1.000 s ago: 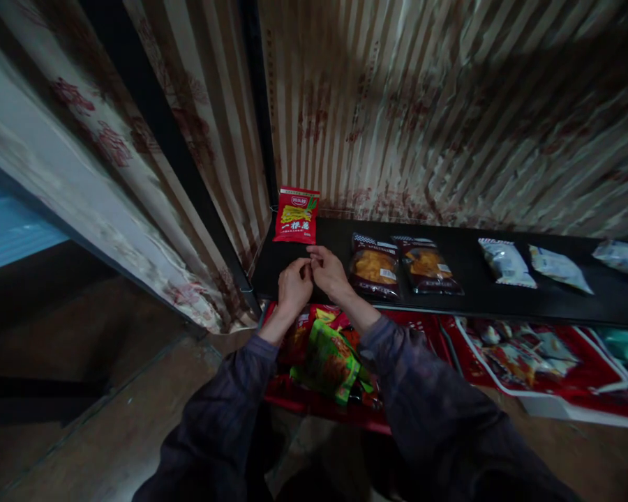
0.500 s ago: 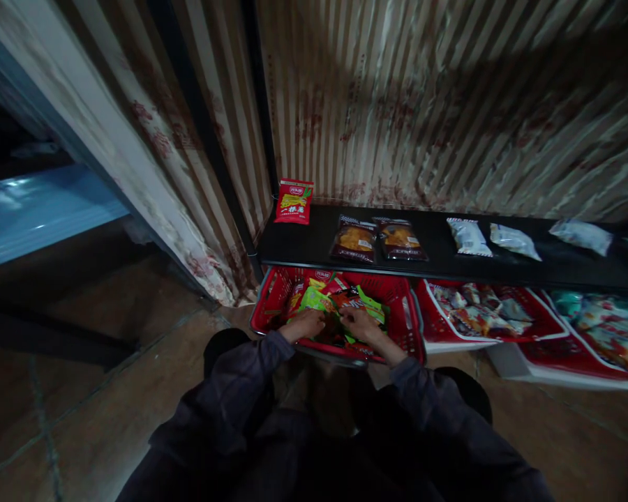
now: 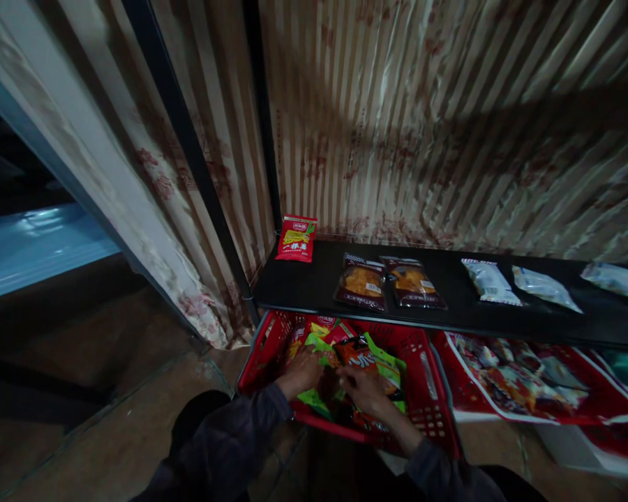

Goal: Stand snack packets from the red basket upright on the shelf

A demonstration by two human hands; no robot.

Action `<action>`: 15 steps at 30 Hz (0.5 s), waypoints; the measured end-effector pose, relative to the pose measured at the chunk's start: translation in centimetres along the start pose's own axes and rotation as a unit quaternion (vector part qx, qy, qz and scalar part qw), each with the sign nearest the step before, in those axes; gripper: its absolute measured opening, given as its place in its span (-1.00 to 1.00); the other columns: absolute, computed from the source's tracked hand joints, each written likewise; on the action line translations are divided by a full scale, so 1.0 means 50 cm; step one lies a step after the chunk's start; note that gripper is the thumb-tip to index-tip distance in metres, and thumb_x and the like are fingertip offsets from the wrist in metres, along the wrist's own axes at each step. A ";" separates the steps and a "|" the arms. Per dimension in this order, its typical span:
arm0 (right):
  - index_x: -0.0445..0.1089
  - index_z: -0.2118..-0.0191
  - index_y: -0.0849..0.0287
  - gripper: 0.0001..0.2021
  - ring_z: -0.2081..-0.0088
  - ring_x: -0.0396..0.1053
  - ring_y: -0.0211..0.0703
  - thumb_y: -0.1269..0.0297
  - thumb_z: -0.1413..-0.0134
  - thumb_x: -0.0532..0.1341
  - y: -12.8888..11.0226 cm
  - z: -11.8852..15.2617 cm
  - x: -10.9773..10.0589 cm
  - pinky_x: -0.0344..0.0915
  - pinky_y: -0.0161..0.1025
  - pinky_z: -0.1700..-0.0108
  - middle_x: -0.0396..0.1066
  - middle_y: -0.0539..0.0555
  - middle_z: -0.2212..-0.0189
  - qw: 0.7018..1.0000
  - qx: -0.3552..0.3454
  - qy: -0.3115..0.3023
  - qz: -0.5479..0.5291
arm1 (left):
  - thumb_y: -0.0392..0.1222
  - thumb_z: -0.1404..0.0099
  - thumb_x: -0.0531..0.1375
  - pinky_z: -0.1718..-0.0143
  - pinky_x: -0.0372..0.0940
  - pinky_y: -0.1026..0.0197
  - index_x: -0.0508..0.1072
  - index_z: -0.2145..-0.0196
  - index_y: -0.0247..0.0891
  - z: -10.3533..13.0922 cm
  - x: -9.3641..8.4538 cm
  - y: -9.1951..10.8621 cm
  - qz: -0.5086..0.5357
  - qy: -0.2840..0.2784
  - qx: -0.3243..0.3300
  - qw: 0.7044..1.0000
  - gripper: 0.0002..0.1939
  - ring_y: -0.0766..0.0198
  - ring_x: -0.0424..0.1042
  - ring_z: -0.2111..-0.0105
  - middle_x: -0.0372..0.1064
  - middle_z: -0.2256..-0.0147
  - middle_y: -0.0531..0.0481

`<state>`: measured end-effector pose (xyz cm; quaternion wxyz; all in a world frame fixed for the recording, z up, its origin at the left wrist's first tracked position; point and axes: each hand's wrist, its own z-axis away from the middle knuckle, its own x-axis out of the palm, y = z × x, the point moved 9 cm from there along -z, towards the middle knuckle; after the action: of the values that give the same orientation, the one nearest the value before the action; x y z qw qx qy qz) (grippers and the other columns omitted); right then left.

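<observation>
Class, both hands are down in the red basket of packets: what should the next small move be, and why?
Perhaps the right hand should pinch the orange packet: it lies on top in the red basket, mostly uncovered, right beside that hand. The left hand is at the left-hand green packet. It is too dim to tell whether either hand already grips anything.

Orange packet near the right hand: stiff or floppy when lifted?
The orange packet would probably bend, since its wrapper looks like thin film. Its sheen suggests it may be slippery. Lying among green packets in the basket, it might nudge them.
</observation>
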<state>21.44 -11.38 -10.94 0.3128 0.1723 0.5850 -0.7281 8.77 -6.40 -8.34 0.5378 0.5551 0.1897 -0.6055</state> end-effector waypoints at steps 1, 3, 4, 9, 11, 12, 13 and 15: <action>0.51 0.01 0.18 -0.62 0.03 0.50 0.03 0.29 -0.12 0.08 -0.002 -0.006 0.009 0.32 -0.05 -0.08 0.57 0.18 0.08 1.000 -0.005 -0.015 -0.012 | -0.30 -0.30 0.07 -0.14 0.25 0.08 0.42 -0.12 -0.37 -0.006 -0.008 -0.013 -0.005 0.002 -0.016 1.000 -0.56 0.01 0.37 -0.13 0.33 -0.15 -0.31; 0.52 0.03 0.18 -0.63 0.04 0.50 0.04 0.27 -0.11 0.10 -0.003 -0.017 0.022 0.33 -0.05 -0.07 0.57 0.19 0.10 0.999 -0.007 -0.037 -0.040 | -0.29 -0.31 0.07 -0.21 0.17 0.10 0.40 -0.13 -0.38 -0.013 -0.025 -0.033 -0.017 0.014 -0.045 0.999 -0.55 0.03 0.32 -0.16 0.33 -0.15 -0.30; 0.52 0.04 0.18 -0.64 0.04 0.50 0.05 0.26 -0.10 0.11 -0.001 -0.021 0.026 0.33 -0.04 -0.07 0.57 0.19 0.11 0.998 -0.004 -0.040 -0.054 | -0.27 -0.31 0.07 -0.25 0.11 0.09 0.40 -0.13 -0.38 -0.015 -0.032 -0.041 -0.027 0.024 -0.056 0.998 -0.55 0.02 0.28 -0.20 0.33 -0.15 -0.30; 0.54 0.12 0.17 -0.67 0.08 0.50 0.09 0.15 -0.02 0.23 0.018 -0.048 0.048 0.36 -0.01 -0.02 0.58 0.17 0.14 0.988 0.020 -0.035 -0.149 | -0.20 -0.28 0.14 -0.13 0.24 -0.05 0.26 -0.24 -0.37 -0.015 -0.026 -0.078 -0.025 0.032 -0.126 0.991 -0.42 -0.13 0.20 -0.24 0.19 -0.25 -0.39; 0.55 0.15 0.16 -0.67 0.12 0.50 0.07 0.10 0.01 0.28 0.025 -0.062 0.063 0.38 -0.02 0.01 0.58 0.14 0.19 0.979 0.031 -0.038 -0.200 | -0.16 -0.29 0.13 -0.11 0.25 -0.07 0.25 -0.23 -0.41 -0.015 -0.007 -0.094 -0.013 -0.003 -0.152 0.988 -0.42 -0.16 0.26 -0.21 0.21 -0.23 -0.45; 0.55 0.16 0.15 -0.66 0.14 0.50 0.05 0.08 0.04 0.31 0.028 -0.071 0.070 0.39 -0.03 0.02 0.58 0.12 0.22 0.973 0.037 -0.037 -0.226 | -0.14 -0.30 0.12 -0.11 0.25 -0.06 0.25 -0.22 -0.43 -0.016 0.002 -0.102 -0.005 -0.019 -0.161 0.987 -0.42 -0.17 0.29 -0.18 0.22 -0.21 -0.46; 0.55 0.17 0.15 -0.65 0.16 0.50 0.03 0.08 0.07 0.34 0.029 -0.082 0.075 0.39 -0.04 0.03 0.57 0.11 0.24 0.966 0.043 -0.035 -0.252 | -0.12 -0.30 0.12 -0.10 0.25 -0.06 0.25 -0.22 -0.44 -0.018 0.010 -0.109 0.003 -0.034 -0.168 0.985 -0.42 -0.16 0.32 -0.16 0.25 -0.19 -0.46; 0.54 0.17 0.14 -0.64 0.18 0.49 -0.01 0.07 0.11 0.38 0.028 -0.108 0.087 0.41 -0.05 0.06 0.56 0.10 0.26 0.952 0.052 -0.028 -0.300 | -0.08 -0.32 0.09 -0.10 0.26 -0.02 0.26 -0.21 -0.43 -0.025 0.023 -0.120 0.025 -0.061 -0.170 0.983 -0.43 -0.13 0.35 -0.14 0.31 -0.16 -0.43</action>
<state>18.53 -7.46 -16.05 0.0870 -0.0155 0.5619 -0.8225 4.38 -3.79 -11.95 0.6499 0.4220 0.2426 -0.5837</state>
